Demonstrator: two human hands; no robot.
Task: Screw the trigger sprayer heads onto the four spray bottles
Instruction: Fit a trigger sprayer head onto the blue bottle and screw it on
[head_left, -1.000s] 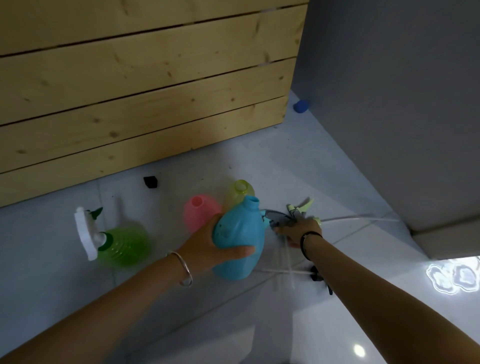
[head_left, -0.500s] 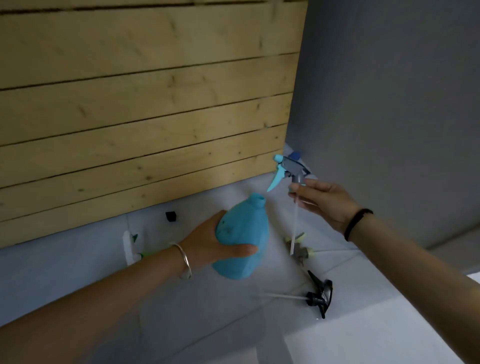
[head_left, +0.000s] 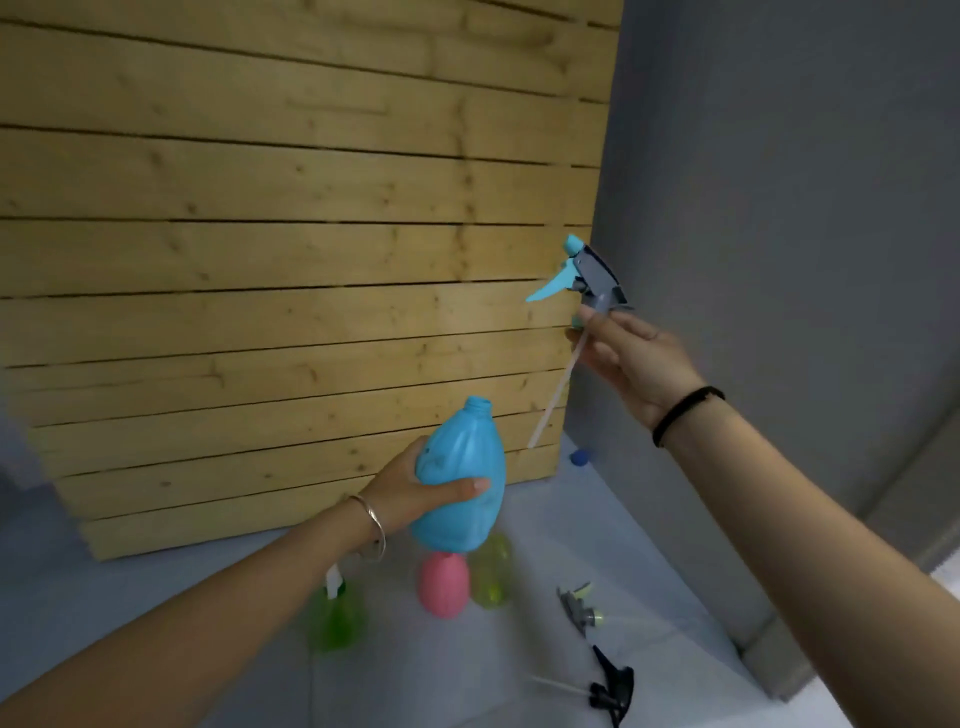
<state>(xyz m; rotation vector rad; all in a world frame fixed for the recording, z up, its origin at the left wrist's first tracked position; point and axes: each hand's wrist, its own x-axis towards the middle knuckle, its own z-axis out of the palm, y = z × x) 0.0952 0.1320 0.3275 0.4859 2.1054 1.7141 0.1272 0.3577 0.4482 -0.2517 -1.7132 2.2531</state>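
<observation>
Wood-slat panel (head_left: 311, 260) fills the back, with a grey wall (head_left: 779, 208) to the right and pale floor (head_left: 467, 675) below. Both hands are up in the air, clear of the floor.

Green bottle (head_left: 335, 618) stands on the floor under the left forearm. It looks to have a white head on already, but it's partly hidden.

Left hand (head_left: 410, 493) wraps the belly of the blue bottle (head_left: 462, 483), thumb across the front. The bottle is held mid-air with its neck up and tipped slightly right, mouth bare.

Below it on the floor are the pink bottle (head_left: 444, 590) and yellow bottle (head_left: 491, 577), side by side. No heads visible on either.

Right hand (head_left: 631, 364) pinches the blue sprayer head (head_left: 587, 275) at the collar, other fingers loosely spread, nozzle pointing left. Dip tube (head_left: 550, 395) slants down-left. Its tip sits just right of the bottle's shoulder, below mouth level, and isn't touching.

Key relation: the head is up and right of the bottle mouth, with the tube axis slanted toward it. My read is that the tip has to lift above the mouth, then go left and down the neck. The right hand does the travelling. There's open air between them and nothing in the path.

Toward the floor's right edge, a yellow-green sprayer head (head_left: 579, 605) and a black sprayer head (head_left: 613, 688) lie loose, well apart from both hands. Probably one bottle of four is done.
</observation>
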